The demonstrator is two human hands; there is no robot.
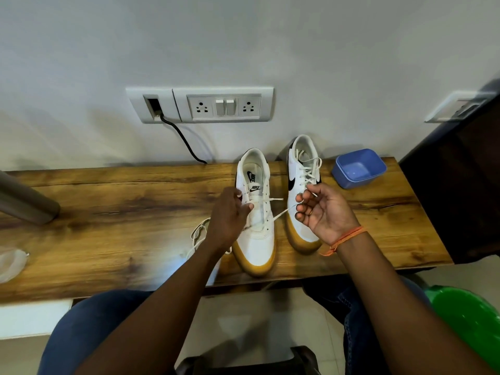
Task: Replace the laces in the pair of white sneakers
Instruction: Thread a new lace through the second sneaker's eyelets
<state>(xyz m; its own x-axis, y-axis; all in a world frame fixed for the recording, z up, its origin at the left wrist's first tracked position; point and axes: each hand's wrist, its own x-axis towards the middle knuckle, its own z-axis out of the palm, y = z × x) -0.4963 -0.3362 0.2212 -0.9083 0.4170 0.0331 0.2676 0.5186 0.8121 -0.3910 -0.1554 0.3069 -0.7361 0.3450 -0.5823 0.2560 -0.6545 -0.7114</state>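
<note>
Two white sneakers with tan soles stand on the wooden table (108, 212), toes toward me. The left sneaker (257, 239) has a white lace (280, 214) running through only some eyelets. My left hand (230, 215) rests on its left side and pinches the lace near the upper eyelets. My right hand (322, 209) is palm up and pinches the lace's other end, which stretches from the shoe's right eyelets. The right sneaker (303, 169) is laced, partly hidden behind my right hand. A loose white lace (198, 234) lies on the table left of my left wrist.
A blue plastic tub (358, 167) stands right of the sneakers. A black cable (184, 139) drops from the wall socket panel (200, 105) to the table's back edge. A grey cylinder (24, 201) and a clear bag (10, 263) sit at the left. A green object (470, 320) is near my right knee.
</note>
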